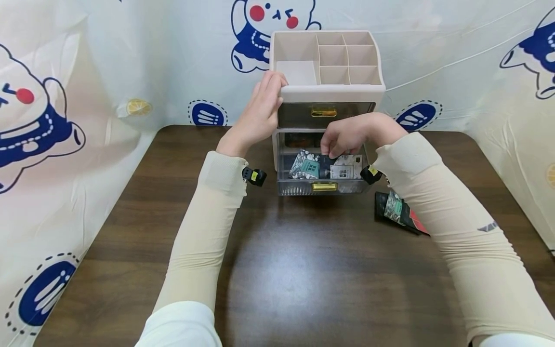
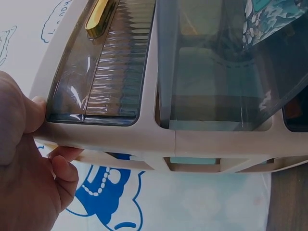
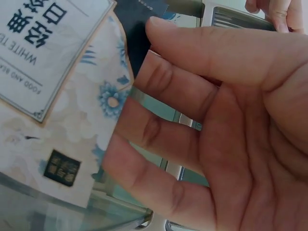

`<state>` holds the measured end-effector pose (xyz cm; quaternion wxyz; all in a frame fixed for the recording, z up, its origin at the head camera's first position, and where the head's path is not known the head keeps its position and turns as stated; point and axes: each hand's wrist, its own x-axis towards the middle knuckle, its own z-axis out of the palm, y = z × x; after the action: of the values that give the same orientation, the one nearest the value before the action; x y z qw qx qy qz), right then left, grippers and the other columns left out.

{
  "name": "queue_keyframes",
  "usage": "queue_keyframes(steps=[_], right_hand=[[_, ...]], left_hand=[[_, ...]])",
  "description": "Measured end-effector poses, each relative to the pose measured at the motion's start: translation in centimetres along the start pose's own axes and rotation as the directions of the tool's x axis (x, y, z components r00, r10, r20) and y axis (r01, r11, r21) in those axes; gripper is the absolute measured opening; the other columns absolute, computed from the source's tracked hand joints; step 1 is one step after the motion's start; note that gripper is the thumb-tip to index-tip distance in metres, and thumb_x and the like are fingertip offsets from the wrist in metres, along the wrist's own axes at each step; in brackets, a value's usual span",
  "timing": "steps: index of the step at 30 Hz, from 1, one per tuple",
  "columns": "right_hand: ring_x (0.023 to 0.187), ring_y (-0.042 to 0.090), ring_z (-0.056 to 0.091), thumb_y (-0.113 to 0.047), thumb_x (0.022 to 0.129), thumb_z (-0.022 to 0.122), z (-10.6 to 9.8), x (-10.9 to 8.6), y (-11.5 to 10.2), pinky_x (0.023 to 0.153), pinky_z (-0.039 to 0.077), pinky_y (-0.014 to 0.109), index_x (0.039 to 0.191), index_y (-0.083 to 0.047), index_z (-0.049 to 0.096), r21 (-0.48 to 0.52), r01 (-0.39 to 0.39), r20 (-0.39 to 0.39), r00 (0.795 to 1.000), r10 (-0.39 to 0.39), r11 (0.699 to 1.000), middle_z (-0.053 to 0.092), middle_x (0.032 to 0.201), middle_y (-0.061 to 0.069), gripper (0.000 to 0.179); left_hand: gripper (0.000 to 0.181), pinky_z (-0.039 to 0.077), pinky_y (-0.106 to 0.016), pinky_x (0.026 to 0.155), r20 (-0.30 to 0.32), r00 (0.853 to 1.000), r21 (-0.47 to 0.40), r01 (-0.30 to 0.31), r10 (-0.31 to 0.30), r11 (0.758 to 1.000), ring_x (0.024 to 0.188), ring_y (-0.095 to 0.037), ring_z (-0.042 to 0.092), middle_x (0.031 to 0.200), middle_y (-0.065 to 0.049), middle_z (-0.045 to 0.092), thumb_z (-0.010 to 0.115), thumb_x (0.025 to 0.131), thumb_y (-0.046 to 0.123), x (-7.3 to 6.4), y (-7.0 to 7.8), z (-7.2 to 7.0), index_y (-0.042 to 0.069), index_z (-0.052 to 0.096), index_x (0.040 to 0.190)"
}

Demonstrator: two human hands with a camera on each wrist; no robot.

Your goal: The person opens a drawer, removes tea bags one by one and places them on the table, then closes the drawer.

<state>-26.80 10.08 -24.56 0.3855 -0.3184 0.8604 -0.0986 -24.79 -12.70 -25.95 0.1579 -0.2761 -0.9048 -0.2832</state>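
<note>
A beige desktop drawer organizer [image 1: 329,89] stands at the back of the table. My left hand [image 1: 264,103] grips its upper left corner, thumb at the front, fingers around the side. Below, a clear drawer [image 1: 299,187] with a gold handle is pulled out. My right hand [image 1: 349,134] reaches into it from above, thumb and index finger pinching a dark sachet [image 3: 139,29]. To its right in the drawer lies a white floral tea sachet [image 1: 346,167], close against the fingers. A patterned sachet with a teal label [image 1: 305,165] lies on the left.
The upper drawer [image 1: 299,115] is closed. Divided compartments [image 1: 334,55] form the organizer's top. Dark and red sachets [image 1: 401,212] lie on the brown wooden table [image 1: 277,270], right of the organizer beside my right forearm. A printed cloth [image 1: 173,58] hangs behind.
</note>
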Motion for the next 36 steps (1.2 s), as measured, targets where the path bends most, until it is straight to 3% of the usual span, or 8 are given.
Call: queue_keyframes(steps=[5,10,15,21,29,36], right_hand=[[0.08,0.017,0.051,-0.004,0.1,0.051,0.0,-0.3,-0.1,0.061,0.044,0.028,0.102,-0.005,0.064,0.003,0.02,-0.026,0.999,-0.02,1.0,0.059,0.095,0.006,0.013],[0.074,0.016,0.048,-0.005,0.1,0.053,-0.3,-1.2,-0.1,0.061,0.042,0.028,0.104,-0.005,0.064,0.009,0.032,-0.11,0.993,-0.031,0.999,0.061,0.095,0.006,0.012],[0.084,0.019,0.052,-0.008,0.1,0.054,-1.1,-2.7,0.1,0.066,0.045,0.03,0.109,-0.005,0.065,0.008,0.09,-0.195,0.977,-0.087,0.996,0.063,0.099,0.007,0.014],[0.078,0.017,0.054,-0.009,0.101,0.052,-1.7,-5.2,1.0,0.065,0.047,0.027,0.111,-0.003,0.062,0.036,0.108,-0.281,0.955,-0.094,0.994,0.062,0.09,0.006,0.016],[0.081,0.017,0.063,-0.011,0.102,0.051,-1.3,-9.2,4.5,0.07,0.053,0.026,0.114,-0.002,0.063,0.126,0.103,-0.44,0.897,-0.038,0.987,0.068,0.097,0.006,0.019],[0.074,0.015,0.065,-0.012,0.101,0.054,1.6,-12.6,10.0,0.068,0.051,0.022,0.115,-0.002,0.061,0.215,0.075,-0.555,0.83,0.058,0.974,0.07,0.086,-0.001,0.019]], left_hand=[[0.021,0.029,-0.036,0.107,0.002,1.0,-0.002,0.0,0.0,1.0,0.117,-0.029,0.034,0.132,-0.013,0.039,0.037,0.101,0.0,0.1,0.0,0.0,0.001,0.042,0.121],[0.021,0.03,-0.036,0.106,0.001,1.0,-0.015,0.015,-0.015,1.0,0.118,-0.029,0.035,0.132,-0.013,0.039,0.036,0.102,0.0,0.0,0.0,-0.1,0.001,0.042,0.121],[0.02,0.03,-0.036,0.105,-0.007,1.0,-0.029,0.017,-0.017,0.999,0.117,-0.029,0.035,0.131,-0.013,0.039,0.038,0.101,0.0,0.0,-0.1,0.0,0.001,0.042,0.12],[0.02,0.03,-0.035,0.106,-0.012,1.0,-0.026,0.023,-0.023,0.999,0.117,-0.029,0.035,0.131,-0.013,0.04,0.038,0.101,0.0,0.1,-0.2,0.1,0.001,0.042,0.12],[0.02,0.031,-0.035,0.105,-0.008,0.999,-0.033,0.036,-0.037,0.999,0.118,-0.028,0.035,0.132,-0.012,0.039,0.037,0.102,0.001,0.0,-0.2,0.2,0.001,0.042,0.121],[0.019,0.031,-0.034,0.102,-0.012,0.999,-0.033,0.031,-0.031,0.999,0.114,-0.028,0.034,0.128,-0.012,0.039,0.037,0.102,0.003,0.0,-0.3,0.2,0.002,0.043,0.121]])
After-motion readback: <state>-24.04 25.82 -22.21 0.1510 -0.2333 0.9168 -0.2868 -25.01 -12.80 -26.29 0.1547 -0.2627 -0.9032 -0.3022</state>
